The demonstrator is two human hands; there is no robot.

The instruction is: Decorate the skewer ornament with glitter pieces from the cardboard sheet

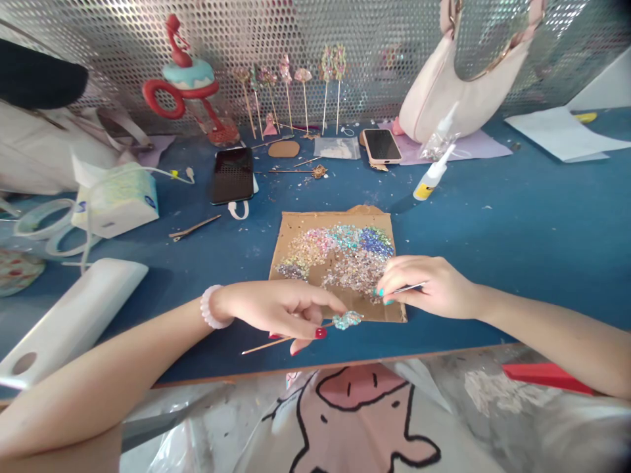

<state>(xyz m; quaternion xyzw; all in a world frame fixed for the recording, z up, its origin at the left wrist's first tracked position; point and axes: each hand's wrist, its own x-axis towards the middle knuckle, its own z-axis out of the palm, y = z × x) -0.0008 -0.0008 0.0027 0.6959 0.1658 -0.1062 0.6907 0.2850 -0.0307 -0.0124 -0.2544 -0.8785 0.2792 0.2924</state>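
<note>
My left hand [286,312] pinches a thin wooden stick [261,346] near the table's front edge. At the stick's right end is a small piece covered in teal and clear gems [348,320], just in front of the cardboard. My right hand [428,286] holds thin metal tweezers [410,288] between thumb and fingers, their tips hidden by the fingertips at the cardboard's right side. Beneath lies a flat piece of cardboard [315,266] bearing loose gems in pink, yellow, teal, blue and clear heaps [357,270]. Whether the tweezers hold a gem cannot be made out.
Behind the cardboard lie a black phone [233,175], another phone [382,146] and a glue bottle [434,175]. Several decorated sticks [288,95] stand by the perforated metal panel. A tissue box [118,200] and white cables are left; a white handbag [468,85] stands back right.
</note>
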